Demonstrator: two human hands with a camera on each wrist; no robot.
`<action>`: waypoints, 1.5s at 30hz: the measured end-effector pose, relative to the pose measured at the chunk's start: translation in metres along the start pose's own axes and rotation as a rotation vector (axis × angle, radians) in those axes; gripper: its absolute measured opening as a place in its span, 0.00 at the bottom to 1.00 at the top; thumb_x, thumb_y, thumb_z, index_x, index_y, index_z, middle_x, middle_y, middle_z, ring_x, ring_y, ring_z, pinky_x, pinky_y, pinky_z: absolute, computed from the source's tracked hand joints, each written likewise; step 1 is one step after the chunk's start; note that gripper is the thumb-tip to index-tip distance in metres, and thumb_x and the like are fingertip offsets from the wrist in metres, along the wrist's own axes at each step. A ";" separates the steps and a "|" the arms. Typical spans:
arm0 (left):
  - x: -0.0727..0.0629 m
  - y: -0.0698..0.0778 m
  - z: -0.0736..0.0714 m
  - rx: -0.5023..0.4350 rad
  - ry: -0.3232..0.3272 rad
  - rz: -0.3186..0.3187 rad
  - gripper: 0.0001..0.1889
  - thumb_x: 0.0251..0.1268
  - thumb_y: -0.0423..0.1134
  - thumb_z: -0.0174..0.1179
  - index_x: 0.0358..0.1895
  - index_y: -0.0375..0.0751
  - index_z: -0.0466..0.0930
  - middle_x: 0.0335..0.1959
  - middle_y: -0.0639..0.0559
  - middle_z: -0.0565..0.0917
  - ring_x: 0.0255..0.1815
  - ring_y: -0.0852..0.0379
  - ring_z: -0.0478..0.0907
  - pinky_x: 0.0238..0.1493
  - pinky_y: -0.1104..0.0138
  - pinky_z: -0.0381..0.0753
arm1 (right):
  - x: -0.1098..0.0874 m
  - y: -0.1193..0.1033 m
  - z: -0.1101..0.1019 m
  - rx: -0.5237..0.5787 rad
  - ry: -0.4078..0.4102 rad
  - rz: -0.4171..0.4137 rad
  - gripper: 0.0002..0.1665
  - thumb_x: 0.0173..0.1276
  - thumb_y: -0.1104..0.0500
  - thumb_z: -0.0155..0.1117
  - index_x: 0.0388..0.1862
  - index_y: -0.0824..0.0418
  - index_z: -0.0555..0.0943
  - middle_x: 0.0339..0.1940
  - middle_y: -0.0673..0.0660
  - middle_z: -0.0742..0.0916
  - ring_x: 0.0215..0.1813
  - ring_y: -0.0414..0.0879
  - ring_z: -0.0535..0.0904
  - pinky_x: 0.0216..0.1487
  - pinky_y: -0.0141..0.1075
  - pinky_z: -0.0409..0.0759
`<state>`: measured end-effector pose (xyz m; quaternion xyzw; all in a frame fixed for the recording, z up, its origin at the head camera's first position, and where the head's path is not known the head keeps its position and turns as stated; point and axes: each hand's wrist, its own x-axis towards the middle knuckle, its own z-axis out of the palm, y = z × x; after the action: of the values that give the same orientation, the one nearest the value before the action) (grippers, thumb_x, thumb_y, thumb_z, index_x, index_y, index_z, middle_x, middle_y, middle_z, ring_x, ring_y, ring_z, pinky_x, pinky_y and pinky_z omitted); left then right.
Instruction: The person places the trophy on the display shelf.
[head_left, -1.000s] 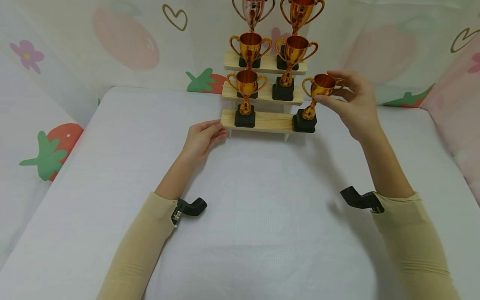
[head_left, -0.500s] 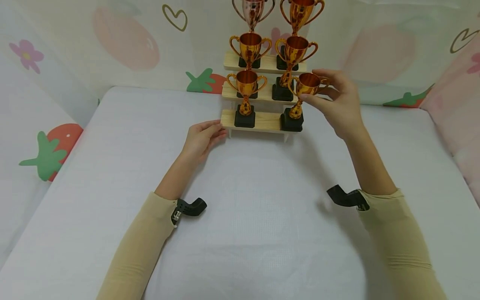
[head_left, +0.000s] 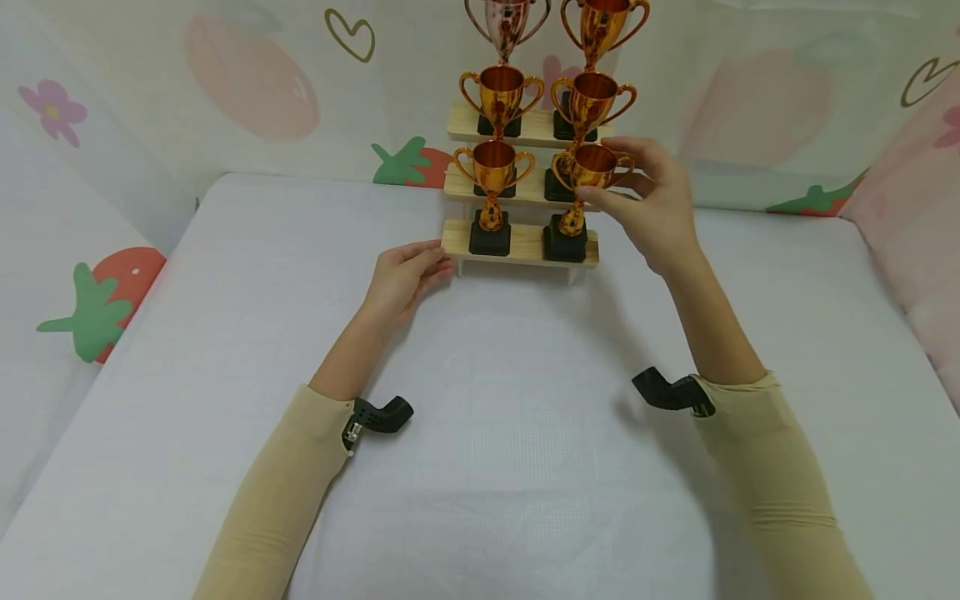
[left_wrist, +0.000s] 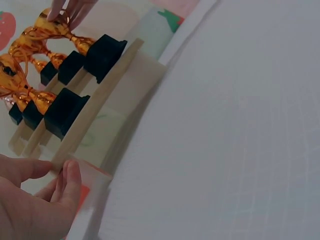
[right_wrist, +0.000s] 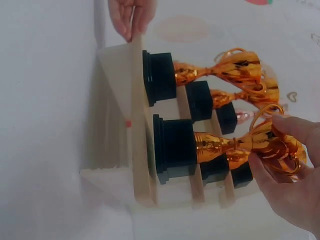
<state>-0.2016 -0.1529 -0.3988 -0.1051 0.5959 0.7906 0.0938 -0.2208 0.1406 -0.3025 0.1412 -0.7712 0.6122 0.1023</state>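
Note:
My right hand [head_left: 654,200] pinches a small gold trophy cup [head_left: 592,169] by its bowl and handle. The trophy's black base [right_wrist: 175,149] is at the right part of the lowest step of a tiered wooden display stand [head_left: 525,243]. With thumb and fingers, my left hand [head_left: 402,279] grips the left end of that same step, as the left wrist view shows up close. A matching gold trophy [head_left: 492,171] stands upright on the step's left part. Part of the held trophy's rim is covered by my fingers.
On the middle step are two gold trophies, one at the left [head_left: 501,92] and one at the right [head_left: 592,100]. The top step bears a pinkish silver trophy [head_left: 506,21] and another gold trophy [head_left: 602,25]. Behind the white-covered table [head_left: 510,433] hangs a strawberry-print cloth [head_left: 251,75].
My right hand has moved left with the trophy, bringing it from the right end of the lowest step inward over the plank. My left hand has stayed in place.

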 end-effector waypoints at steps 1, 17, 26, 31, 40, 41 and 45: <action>0.000 0.000 0.000 0.000 -0.001 -0.001 0.22 0.84 0.28 0.52 0.73 0.20 0.68 0.50 0.41 0.81 0.43 0.60 0.84 0.55 0.74 0.89 | 0.000 0.000 0.001 0.000 -0.001 -0.002 0.31 0.68 0.72 0.74 0.69 0.70 0.77 0.56 0.52 0.81 0.48 0.42 0.82 0.48 0.23 0.87; 0.000 -0.001 0.000 -0.022 0.001 0.006 0.22 0.83 0.27 0.52 0.73 0.19 0.68 0.45 0.44 0.82 0.40 0.62 0.85 0.51 0.76 0.89 | 0.001 0.003 0.007 -0.051 0.009 0.022 0.30 0.68 0.70 0.74 0.68 0.65 0.78 0.58 0.54 0.82 0.49 0.43 0.82 0.58 0.29 0.85; 0.000 -0.001 0.001 -0.024 -0.006 0.012 0.22 0.84 0.27 0.51 0.73 0.18 0.67 0.46 0.45 0.81 0.41 0.62 0.85 0.50 0.76 0.89 | -0.002 0.002 0.008 -0.050 0.019 0.020 0.30 0.68 0.71 0.74 0.68 0.66 0.78 0.58 0.53 0.81 0.48 0.42 0.82 0.56 0.27 0.85; -0.001 -0.001 0.001 -0.013 -0.014 0.007 0.22 0.84 0.28 0.51 0.74 0.19 0.67 0.48 0.43 0.81 0.43 0.61 0.84 0.52 0.76 0.89 | -0.003 0.002 0.006 -0.048 -0.006 0.016 0.33 0.68 0.71 0.74 0.71 0.66 0.75 0.60 0.52 0.80 0.49 0.41 0.83 0.55 0.26 0.86; 0.000 -0.001 0.000 -0.014 0.002 -0.003 0.22 0.83 0.28 0.52 0.73 0.20 0.68 0.48 0.44 0.81 0.43 0.61 0.84 0.53 0.75 0.89 | -0.010 0.006 -0.003 -0.048 -0.014 0.062 0.40 0.67 0.70 0.75 0.76 0.59 0.72 0.60 0.55 0.80 0.52 0.43 0.84 0.56 0.28 0.88; 0.000 0.000 0.000 -0.016 0.003 -0.001 0.22 0.83 0.28 0.52 0.73 0.19 0.68 0.47 0.44 0.81 0.43 0.61 0.84 0.53 0.75 0.89 | -0.011 0.007 -0.004 -0.053 -0.012 0.066 0.40 0.67 0.69 0.76 0.76 0.58 0.72 0.60 0.55 0.81 0.52 0.43 0.84 0.55 0.28 0.88; 0.001 0.000 -0.001 -0.017 0.002 0.010 0.22 0.83 0.27 0.52 0.73 0.19 0.68 0.45 0.45 0.82 0.43 0.61 0.84 0.53 0.75 0.89 | -0.015 0.011 -0.010 -0.069 -0.007 0.080 0.38 0.69 0.67 0.75 0.76 0.56 0.73 0.59 0.54 0.82 0.53 0.42 0.84 0.53 0.27 0.88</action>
<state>-0.2024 -0.1534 -0.3995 -0.1037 0.5898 0.7959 0.0885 -0.2103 0.1544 -0.3150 0.1088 -0.7972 0.5885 0.0796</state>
